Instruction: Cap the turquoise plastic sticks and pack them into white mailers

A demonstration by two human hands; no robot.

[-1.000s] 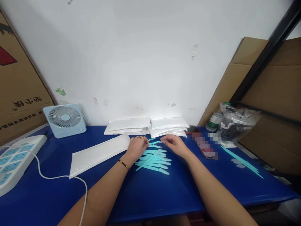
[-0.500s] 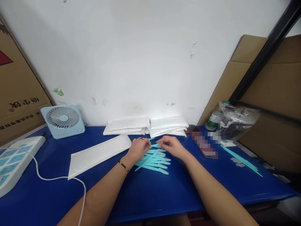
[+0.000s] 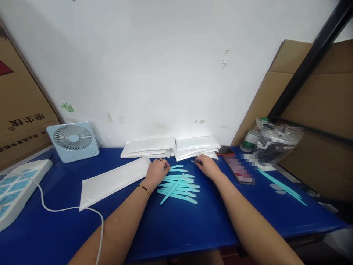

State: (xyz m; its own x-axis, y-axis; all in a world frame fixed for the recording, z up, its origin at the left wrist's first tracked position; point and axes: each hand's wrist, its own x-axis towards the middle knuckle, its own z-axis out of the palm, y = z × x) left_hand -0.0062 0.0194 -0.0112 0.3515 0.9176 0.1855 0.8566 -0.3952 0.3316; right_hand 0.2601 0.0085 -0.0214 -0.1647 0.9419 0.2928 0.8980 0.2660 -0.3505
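Note:
Slim turquoise eyebrow razors (image 3: 179, 189) lie in a loose pile on the blue table, most with their paler ends to the right and one slanting across the top. My left hand (image 3: 157, 172) is at the far left of the pile, fingers closed on the left end of an eyebrow razor (image 3: 178, 170). Just beyond that one lies another razor (image 3: 177, 166). To the right, apart from the pile, my right hand (image 3: 207, 166) pinches a small clear piece (image 3: 193, 161) that looks like a blade cap.
White padded envelopes (image 3: 149, 145) are stacked against the wall; a single envelope (image 3: 116, 182) lies left. Around them are a fan (image 3: 73, 141), a power strip (image 3: 19, 189) with a white cable, a phone (image 3: 239, 169), a bagged item (image 3: 275, 143) and several turquoise strips (image 3: 284, 186).
My hands, together over one razor before, have parted. The right moved right and slightly away with the small clear piece; the left shifted slightly left. The slanting razor has shifted slightly.

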